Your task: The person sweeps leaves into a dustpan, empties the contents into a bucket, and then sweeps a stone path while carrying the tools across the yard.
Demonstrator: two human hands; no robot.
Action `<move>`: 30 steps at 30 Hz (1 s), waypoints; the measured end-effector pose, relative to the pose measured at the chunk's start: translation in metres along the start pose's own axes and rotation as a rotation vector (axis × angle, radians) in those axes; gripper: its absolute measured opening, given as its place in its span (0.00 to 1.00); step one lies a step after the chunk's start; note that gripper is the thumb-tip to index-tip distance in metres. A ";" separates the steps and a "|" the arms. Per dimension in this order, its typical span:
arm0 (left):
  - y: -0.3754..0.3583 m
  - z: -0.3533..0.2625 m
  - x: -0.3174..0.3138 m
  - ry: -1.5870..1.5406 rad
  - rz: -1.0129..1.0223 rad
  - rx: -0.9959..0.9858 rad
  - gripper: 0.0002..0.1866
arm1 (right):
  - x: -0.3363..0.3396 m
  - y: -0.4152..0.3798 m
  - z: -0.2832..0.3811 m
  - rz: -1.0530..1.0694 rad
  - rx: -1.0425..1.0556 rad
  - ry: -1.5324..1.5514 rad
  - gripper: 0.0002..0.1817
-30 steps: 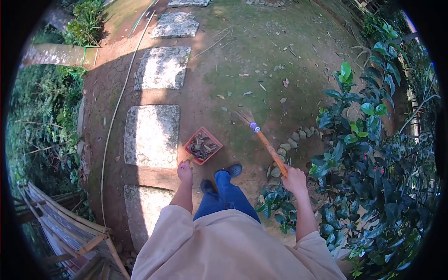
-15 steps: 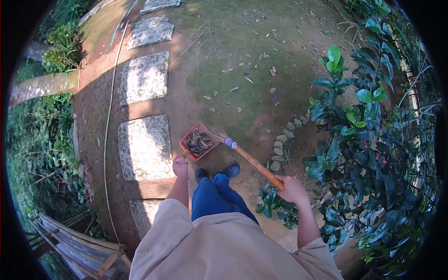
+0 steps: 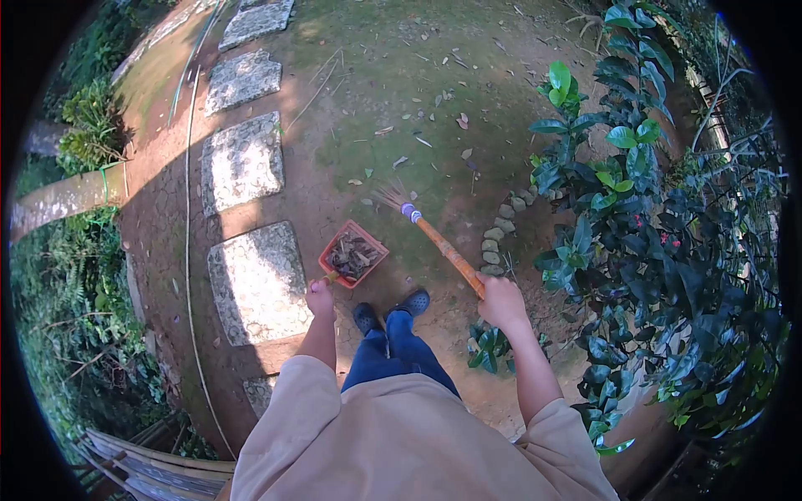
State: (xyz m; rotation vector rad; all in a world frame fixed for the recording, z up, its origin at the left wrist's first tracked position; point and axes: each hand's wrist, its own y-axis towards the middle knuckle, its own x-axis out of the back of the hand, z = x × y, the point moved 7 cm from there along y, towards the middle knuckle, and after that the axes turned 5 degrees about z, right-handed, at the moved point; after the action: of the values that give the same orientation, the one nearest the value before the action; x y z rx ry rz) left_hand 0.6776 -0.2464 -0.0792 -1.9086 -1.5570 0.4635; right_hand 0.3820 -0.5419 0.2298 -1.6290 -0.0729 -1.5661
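Observation:
My right hand (image 3: 502,302) grips the orange handle of a broom (image 3: 434,238) with a purple band; its straw bristles (image 3: 391,197) touch the ground beyond the dustpan. A red dustpan (image 3: 352,254) full of dry leaves rests on the dirt in front of my feet, and my left hand (image 3: 319,296) holds its short handle. My dark shoes (image 3: 391,311) stand just behind the pan.
Square stepping stones (image 3: 257,280) run up the left side, with a thin hose (image 3: 187,209) alongside. A leafy bush (image 3: 635,217) with a stone border (image 3: 499,238) fills the right. Scattered leaves (image 3: 418,142) lie on the mossy ground ahead. Bamboo slats (image 3: 150,468) sit at bottom left.
The broom head swung in to the dustpan's rim, then back out onto the ground ahead. My view shifted, so the stones and pan sit differently in frame. Both hands kept their grips.

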 end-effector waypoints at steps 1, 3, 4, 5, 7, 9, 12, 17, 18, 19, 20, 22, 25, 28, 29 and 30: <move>0.001 -0.003 -0.001 -0.031 -0.006 -0.001 0.26 | 0.001 0.009 0.001 -0.023 -0.003 -0.024 0.25; 0.004 -0.004 -0.002 -0.012 -0.031 -0.011 0.26 | 0.003 0.025 0.002 0.011 -0.042 -0.003 0.29; 0.006 -0.003 -0.001 0.001 -0.044 -0.012 0.26 | 0.002 0.032 0.002 0.032 -0.063 0.009 0.31; 0.010 -0.001 -0.001 -0.024 -0.039 -0.017 0.26 | -0.002 0.039 0.002 0.024 -0.051 0.007 0.30; 0.016 0.002 -0.002 -0.076 -0.035 -0.025 0.27 | -0.013 0.053 0.001 0.013 -0.022 0.001 0.29; 0.018 0.004 -0.005 -0.062 -0.060 -0.019 0.27 | -0.025 0.060 0.002 0.056 -0.021 0.012 0.29; 0.022 0.008 -0.004 -0.065 -0.016 0.014 0.29 | -0.037 0.049 0.013 0.105 0.030 0.020 0.29; 0.026 0.019 -0.001 -0.113 -0.062 0.055 0.27 | -0.014 0.002 0.014 0.151 0.039 0.164 0.29; 0.034 0.026 0.003 -0.120 -0.063 0.042 0.26 | -0.005 -0.008 0.010 0.150 0.028 0.220 0.28; 0.036 0.025 0.005 -0.127 -0.065 0.030 0.25 | 0.003 -0.015 0.008 0.150 0.017 0.276 0.28; 0.037 0.026 0.007 -0.115 -0.065 0.033 0.25 | 0.010 -0.020 0.008 0.151 0.011 0.306 0.29; 0.032 0.020 0.015 -0.087 -0.069 0.042 0.24 | 0.018 -0.029 0.008 0.158 -0.002 0.367 0.30; 0.027 0.010 0.021 -0.117 -0.074 -0.002 0.23 | 0.026 -0.024 0.020 0.126 -0.016 0.312 0.30; 0.020 0.004 0.023 -0.114 -0.091 0.053 0.22 | 0.028 -0.004 0.033 0.056 0.011 0.187 0.29; 0.017 0.000 0.024 -0.117 -0.123 0.028 0.22 | 0.026 0.006 0.037 0.051 0.016 0.164 0.29; 0.019 0.002 0.025 -0.120 -0.154 0.004 0.22 | 0.024 0.017 0.040 0.045 0.019 0.140 0.29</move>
State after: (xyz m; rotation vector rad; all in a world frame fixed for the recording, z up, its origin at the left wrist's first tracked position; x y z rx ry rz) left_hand 0.6961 -0.2242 -0.0908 -1.7698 -1.7636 0.5215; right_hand 0.4279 -0.5407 0.2471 -1.4926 0.0233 -1.6357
